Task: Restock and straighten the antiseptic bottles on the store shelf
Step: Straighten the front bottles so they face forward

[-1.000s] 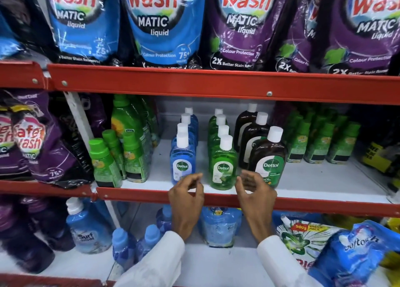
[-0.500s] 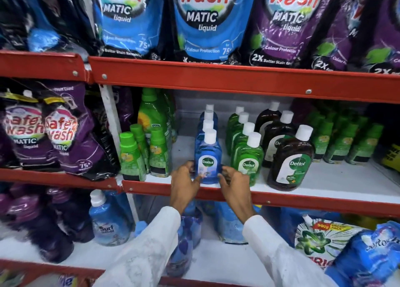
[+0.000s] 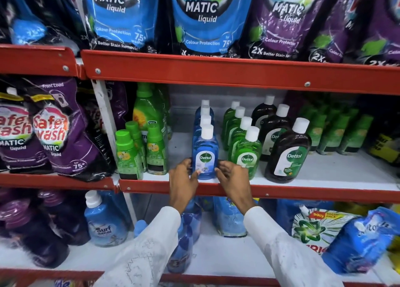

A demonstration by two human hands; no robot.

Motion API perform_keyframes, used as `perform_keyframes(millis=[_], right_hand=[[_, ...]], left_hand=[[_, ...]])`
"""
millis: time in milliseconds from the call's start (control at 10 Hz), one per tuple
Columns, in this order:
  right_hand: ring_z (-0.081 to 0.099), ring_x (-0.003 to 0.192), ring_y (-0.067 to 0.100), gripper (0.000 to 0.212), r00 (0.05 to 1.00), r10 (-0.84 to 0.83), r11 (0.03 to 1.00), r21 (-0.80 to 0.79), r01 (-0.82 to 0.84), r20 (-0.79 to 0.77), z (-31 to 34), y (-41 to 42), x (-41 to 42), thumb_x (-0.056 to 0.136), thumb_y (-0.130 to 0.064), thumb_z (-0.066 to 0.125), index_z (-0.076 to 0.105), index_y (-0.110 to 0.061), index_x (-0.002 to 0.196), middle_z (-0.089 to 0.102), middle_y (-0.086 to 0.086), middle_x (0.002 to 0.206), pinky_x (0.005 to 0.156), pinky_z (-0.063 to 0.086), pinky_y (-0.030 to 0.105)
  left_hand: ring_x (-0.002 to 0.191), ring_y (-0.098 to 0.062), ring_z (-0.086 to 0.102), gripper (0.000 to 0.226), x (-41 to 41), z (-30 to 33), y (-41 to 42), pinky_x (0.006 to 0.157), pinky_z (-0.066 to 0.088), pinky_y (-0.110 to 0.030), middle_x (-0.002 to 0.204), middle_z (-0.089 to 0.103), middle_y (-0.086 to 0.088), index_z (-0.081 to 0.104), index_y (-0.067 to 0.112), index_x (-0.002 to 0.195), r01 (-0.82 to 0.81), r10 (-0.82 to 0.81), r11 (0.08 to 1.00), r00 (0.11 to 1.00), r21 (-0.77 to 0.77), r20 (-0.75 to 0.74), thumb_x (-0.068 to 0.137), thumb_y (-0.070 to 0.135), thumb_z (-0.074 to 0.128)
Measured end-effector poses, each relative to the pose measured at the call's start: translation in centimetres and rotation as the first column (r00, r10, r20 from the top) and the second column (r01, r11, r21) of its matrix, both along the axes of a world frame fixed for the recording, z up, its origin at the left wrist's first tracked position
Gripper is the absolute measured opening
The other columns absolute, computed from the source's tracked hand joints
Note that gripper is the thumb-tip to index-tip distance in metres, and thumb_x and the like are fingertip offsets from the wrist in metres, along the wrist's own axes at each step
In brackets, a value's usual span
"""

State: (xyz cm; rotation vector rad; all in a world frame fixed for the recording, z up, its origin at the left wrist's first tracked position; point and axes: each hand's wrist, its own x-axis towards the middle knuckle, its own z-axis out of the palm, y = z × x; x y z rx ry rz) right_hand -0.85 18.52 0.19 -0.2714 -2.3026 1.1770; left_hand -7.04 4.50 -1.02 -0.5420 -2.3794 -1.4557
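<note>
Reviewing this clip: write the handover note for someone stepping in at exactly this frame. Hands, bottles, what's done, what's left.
Left hand: fingers on the left side of the front blue Dettol bottle, near its base.
Right hand: fingers on that bottle's right side. The bottle stands upright at the front edge of the middle shelf, label facing out.
Rows: blue row in single file behind it; green Dettol row and brown Dettol row to its right, each running back in file, labels forward.
Done: all three rows look lined up.
Left: probably release the blue bottle. No spare stock is in view, so I cannot tell whether restocking remains.
</note>
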Motion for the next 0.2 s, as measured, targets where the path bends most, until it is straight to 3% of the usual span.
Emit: perform_keyframes(millis=[100, 200], right_hand=[[0.066, 0.089, 0.006, 0.026, 1.0, 0.007, 1.0, -0.007, -0.007, 0.006, -0.02, 0.14, -0.22, 0.09, -0.006, 0.065, 0.068, 0.0, 0.115, 0.075, 0.01, 0.107, 0.08, 0.051, 0.005], [0.066, 0.089, 0.006, 0.03, 1.0, -0.006, 0.999, -0.041, 0.007, 0.011, 0.06, 0.03, 0.15, 0.089, -0.008, 0.067, 0.066, 0.001, 0.117, 0.074, 0.011, 0.11, 0.074, 0.046, -0.003]], left_hand=[[0.084, -0.011, 0.07, 0.026, -0.54, -0.39, 0.09, 0.081, 0.056, -0.023, 0.102, 0.077, -0.006, 0.066, 0.01, 0.105, 0.007, -0.007, 1.0, 1.0, -0.017, 0.01, 0.08, 0.009, 0.075], [0.094, -0.016, 0.07, 0.034, -0.09, -0.32, 0.15, 0.088, 0.057, -0.033, 0.109, 0.075, -0.008, 0.064, 0.009, 0.112, -0.022, 0.022, 1.0, 0.999, -0.013, 0.032, 0.08, 0.012, 0.075]])
